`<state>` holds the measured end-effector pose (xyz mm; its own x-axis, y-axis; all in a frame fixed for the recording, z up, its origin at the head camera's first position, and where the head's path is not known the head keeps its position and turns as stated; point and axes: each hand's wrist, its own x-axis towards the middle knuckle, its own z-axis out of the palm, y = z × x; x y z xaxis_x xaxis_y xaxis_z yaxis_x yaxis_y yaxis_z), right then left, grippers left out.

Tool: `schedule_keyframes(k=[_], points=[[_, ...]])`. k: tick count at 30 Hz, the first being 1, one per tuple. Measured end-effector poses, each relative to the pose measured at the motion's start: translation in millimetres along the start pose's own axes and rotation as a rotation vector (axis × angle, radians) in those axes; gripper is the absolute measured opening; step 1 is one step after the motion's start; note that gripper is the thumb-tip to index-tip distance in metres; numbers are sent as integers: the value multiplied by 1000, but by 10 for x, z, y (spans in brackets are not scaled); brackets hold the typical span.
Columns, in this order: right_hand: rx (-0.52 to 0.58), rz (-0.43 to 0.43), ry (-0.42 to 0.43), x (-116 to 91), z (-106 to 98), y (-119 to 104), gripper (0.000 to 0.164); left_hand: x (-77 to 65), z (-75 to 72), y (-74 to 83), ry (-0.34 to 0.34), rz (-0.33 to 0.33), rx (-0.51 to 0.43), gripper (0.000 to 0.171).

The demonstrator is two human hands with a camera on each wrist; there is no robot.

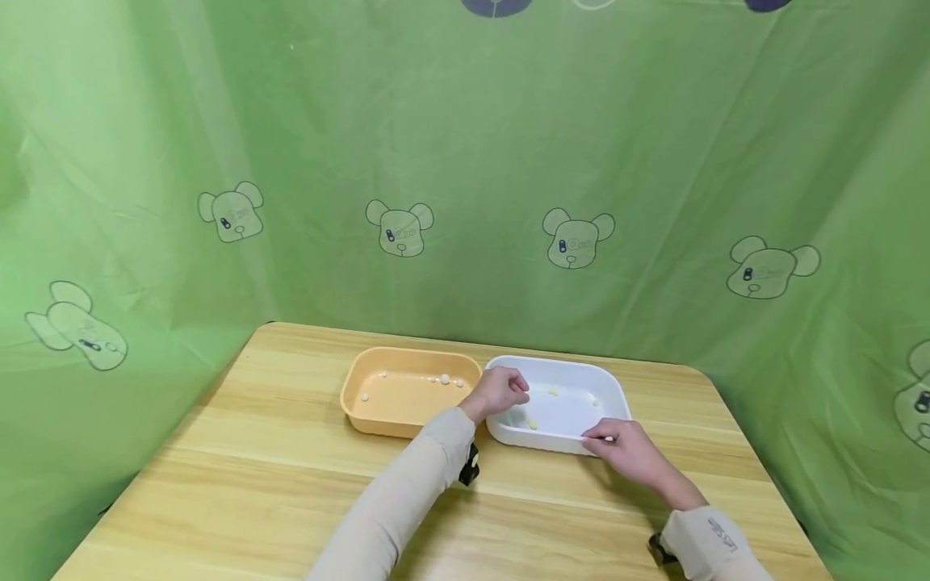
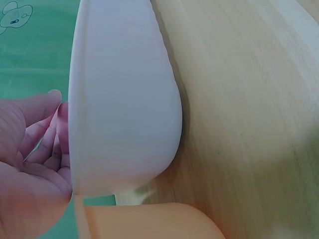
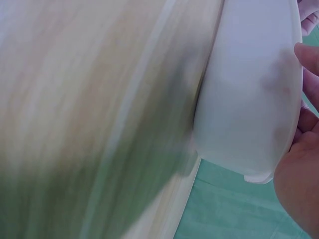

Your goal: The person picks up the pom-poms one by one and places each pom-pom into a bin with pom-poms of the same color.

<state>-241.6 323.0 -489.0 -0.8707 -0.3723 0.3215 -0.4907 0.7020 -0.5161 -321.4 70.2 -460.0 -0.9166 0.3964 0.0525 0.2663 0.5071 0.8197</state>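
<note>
My left hand (image 1: 501,389) is over the left end of a white plastic basin (image 1: 555,442), palm side toward its rim. Its fingers are bent and the thumb tip comes close to the index finger; I cannot tell whether something small is between them. At the front right corner, my right hand (image 1: 628,448) grips the basin's rim, with the thumb on the outer wall in the right wrist view. Small yellow pieces (image 1: 533,424) lie on the basin's floor. Left of it stands an orange basin (image 1: 385,425) with several small white balls (image 1: 446,378) inside.
Both basins stand side by side near the back of a wood-grain table (image 1: 240,492). Behind and around the table hangs a green curtain (image 1: 472,290) printed with bear heads. Dark straps (image 1: 471,466) show at the wrists.
</note>
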Motion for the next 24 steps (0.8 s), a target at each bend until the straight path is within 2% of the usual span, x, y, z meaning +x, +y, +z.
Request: schedule_keyframes(k=[8, 13, 18, 24], points=[[-6, -3, 1, 24, 0, 36, 5, -29, -93, -4, 0, -10, -23, 9], [-16, 10, -13, 22, -7, 38, 5, -99, -171, -28, 2, 0, -66, 10], [-24, 17, -22, 12, -20, 23, 4, -201, -282, -69, 0, 39, -39, 10], [-39, 16, -46, -5, -18, -23, 4, -397, -409, -151, 2, 57, -19, 8]])
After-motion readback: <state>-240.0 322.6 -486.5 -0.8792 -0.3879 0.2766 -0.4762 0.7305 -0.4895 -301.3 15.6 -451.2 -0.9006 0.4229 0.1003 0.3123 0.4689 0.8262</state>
